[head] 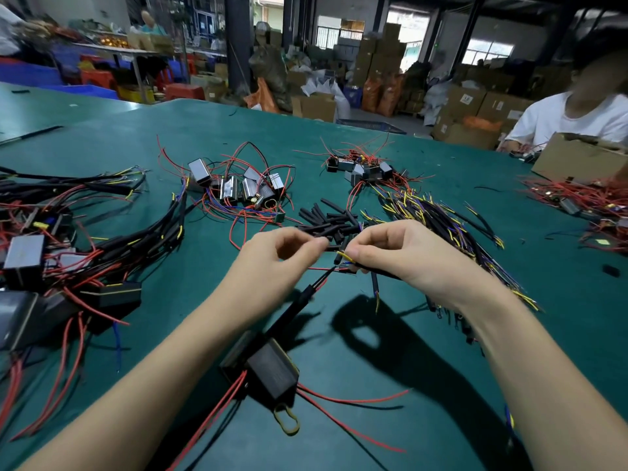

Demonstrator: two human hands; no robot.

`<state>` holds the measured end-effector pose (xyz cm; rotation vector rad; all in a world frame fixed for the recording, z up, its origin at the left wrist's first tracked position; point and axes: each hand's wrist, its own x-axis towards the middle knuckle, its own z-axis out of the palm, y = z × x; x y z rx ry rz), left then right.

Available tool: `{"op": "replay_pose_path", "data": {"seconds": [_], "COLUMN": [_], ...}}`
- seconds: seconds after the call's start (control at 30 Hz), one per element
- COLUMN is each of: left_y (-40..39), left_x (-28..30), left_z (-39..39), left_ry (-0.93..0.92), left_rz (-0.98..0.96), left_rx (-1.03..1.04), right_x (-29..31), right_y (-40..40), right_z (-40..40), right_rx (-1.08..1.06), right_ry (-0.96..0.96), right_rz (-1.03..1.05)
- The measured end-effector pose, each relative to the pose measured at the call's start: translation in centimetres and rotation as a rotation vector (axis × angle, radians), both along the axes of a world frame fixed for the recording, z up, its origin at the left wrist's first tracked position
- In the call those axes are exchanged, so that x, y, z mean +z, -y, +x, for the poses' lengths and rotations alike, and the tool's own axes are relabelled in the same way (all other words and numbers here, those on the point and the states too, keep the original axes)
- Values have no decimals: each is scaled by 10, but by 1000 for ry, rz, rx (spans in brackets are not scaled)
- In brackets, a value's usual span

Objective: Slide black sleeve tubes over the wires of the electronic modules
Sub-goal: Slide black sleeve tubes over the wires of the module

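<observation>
No legible writing; box labels in the background too blurred. Left hand pinches, thumb to forefinger, toward the black sleeve tube; contact unclear. Right hand pinches the yellow-tipped wires with a black cable. Tube short, tilted, near fingertips above green table. Electronic module lies near, lead running up-right toward hands. Loose tube pile just beyond

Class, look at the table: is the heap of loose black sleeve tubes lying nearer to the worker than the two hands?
No: the loose black sleeve tubes lie on the green table beyond the left hand and right hand.
</observation>
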<state>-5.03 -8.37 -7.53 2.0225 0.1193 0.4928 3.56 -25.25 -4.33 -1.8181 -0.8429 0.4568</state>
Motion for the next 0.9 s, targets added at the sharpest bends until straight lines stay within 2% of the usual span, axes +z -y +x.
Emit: {"op": "replay_pose_path", "data": {"seconds": [0.1, 0.2, 0.33, 0.6, 0.9], "left_y": [-9, -8, -8, -2, 3], "left_x": [-1, -2, -2, -2, -1], "left_z": [2, -2, -3, -1, -2], "left_ry": [-297, -375, -312, -52, 15], "left_rz": [-103, -176, -239, -359, -351], "left_rx": [-76, -220, -191, -162, -174], "right_x": [-2, -4, -6, -6, -8], "right_y": [1, 0, 0, -2, -4], "right_z": [1, 2, 3, 0, 0], "right_rx": [-20, -26, -22, -27, -25], "right_ry": [21, 42, 67, 214, 276], "right_rz": [-36, -61, -68, -49, -54]}}
